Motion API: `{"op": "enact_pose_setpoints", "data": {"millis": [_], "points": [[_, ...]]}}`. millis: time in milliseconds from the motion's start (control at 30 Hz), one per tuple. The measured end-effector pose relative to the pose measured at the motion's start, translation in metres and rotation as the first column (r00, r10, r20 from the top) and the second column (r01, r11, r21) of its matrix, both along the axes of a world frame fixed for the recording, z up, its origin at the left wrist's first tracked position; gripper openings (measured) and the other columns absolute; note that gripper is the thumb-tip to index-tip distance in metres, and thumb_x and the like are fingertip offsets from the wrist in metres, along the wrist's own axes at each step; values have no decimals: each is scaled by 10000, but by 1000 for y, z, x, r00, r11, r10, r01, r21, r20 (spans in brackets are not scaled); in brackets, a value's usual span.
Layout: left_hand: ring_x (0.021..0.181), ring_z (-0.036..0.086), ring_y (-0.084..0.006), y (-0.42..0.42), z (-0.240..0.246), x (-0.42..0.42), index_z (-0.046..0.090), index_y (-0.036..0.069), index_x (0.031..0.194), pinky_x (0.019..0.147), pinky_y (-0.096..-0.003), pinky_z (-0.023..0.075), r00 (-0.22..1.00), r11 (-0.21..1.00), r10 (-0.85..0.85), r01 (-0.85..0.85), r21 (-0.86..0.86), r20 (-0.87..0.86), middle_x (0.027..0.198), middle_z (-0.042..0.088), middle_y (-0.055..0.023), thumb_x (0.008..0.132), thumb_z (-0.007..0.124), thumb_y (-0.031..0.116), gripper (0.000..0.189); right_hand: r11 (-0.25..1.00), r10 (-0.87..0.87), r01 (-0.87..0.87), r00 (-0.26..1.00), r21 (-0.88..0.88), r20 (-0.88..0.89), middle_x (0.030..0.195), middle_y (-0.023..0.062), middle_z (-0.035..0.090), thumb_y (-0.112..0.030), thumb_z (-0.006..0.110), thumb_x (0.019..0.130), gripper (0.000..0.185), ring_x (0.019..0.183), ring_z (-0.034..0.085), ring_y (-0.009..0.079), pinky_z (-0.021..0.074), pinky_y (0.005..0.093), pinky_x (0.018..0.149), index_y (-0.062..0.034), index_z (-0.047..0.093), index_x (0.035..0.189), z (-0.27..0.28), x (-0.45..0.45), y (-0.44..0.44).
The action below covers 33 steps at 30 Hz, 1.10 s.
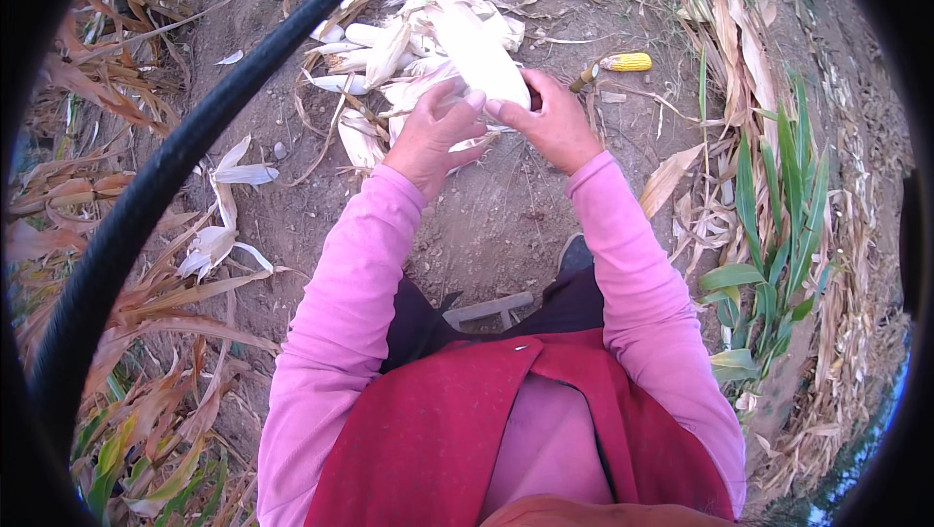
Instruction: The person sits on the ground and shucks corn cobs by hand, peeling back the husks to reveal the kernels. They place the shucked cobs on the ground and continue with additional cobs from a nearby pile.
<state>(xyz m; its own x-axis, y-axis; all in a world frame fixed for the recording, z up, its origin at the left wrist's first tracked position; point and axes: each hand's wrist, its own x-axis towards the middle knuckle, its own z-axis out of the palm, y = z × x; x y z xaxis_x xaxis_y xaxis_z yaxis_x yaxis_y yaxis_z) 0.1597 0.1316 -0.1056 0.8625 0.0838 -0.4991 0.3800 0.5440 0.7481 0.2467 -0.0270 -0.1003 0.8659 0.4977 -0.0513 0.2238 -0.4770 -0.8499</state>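
A pale ear of corn in its husk (pixel 478 45), washed out by bright light, slants over a heap of other husked-in ears (pixel 379 52) on the ground. My right hand (pixel 554 118) grips its near end, thumb on top and fingers tucked beneath, partly hidden. Beside that end is my left hand (pixel 438 129), its fingers spread apart and its thumb tip close to the husk; whether it touches is unclear. Loose husk lies below my left hand. To the right of my right hand rests a bare yellow corn cob (pixel 626 62), on the soil past a cut stalk stub (pixel 585 78).
Dry corn stalks and leaves (pixel 146 235) line the left, with a torn husk (pixel 219 220) nearby. Green leaves (pixel 784 220) and dry stalks (pixel 737 38) run along the right. A black strap-like tube (pixel 182 155) crosses the view. A small wooden stool (pixel 489 309) shows between the legs.
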Motion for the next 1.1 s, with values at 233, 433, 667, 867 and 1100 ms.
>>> {"op": "enact_pose_setpoints", "data": {"millis": [233, 433, 667, 867, 1100], "points": [[1081, 567, -214, 11, -4, -21, 385, 36, 1327, 798, -358, 554, 987, 999, -27, 21, 40, 158, 1158, 557, -107, 760, 745, 69, 673, 987, 163, -162, 983, 21, -89, 1157, 125, 567, -238, 722, 840, 560, 1030, 594, 182, 511, 307, 852, -38, 499, 1312, 27, -36, -17], [1150, 526, -212, 11, -13, -30, 384, 22, 1383, 982, -337, 423, 960, 904, -199, 101, 417, 199, 1247, 542, -110, 651, 819, 118, 857, 927, -8, -16, 998, 374, 65, 1200, 80, 554, -235, 742, 826, 564, 1040, 579, 161, 508, 303, 867, -67, 514, 1313, 25, -9, -24], [1129, 530, -198, -1, -21, -20, 378, 14, 1388, 971, -324, 429, 947, 767, -238, 47, 640, 216, 1251, 536, -103, 655, 829, 100, 865, 958, -124, 36, 947, 285, 295, 986, 29, 585, -110, 774, 773, 398, 831, 600, 109, 517, 244, 751, -40, 616, 1132, 27, -13, -20], [1146, 531, -216, -4, -20, -18, 375, 7, 1385, 991, -330, 417, 937, 635, -265, -9, 773, 229, 1257, 542, -125, 669, 827, 110, 853, 921, -225, 168, 966, 351, 127, 888, -3, 596, -61, 736, 801, 201, 773, 583, 83, 502, 230, 697, -49, 649, 982, 18, -13, -17], [1052, 579, -191, 0, -34, -13, 371, 47, 1372, 855, -333, 502, 975, 804, -154, 30, 594, 159, 1195, 567, -99, 728, 782, 85, 764, 973, -79, -26, 898, 230, 432, 843, 38, 621, -45, 719, 799, 169, 727, 612, 129, 487, 253, 647, -53, 644, 950, 18, -21, -14]]}}
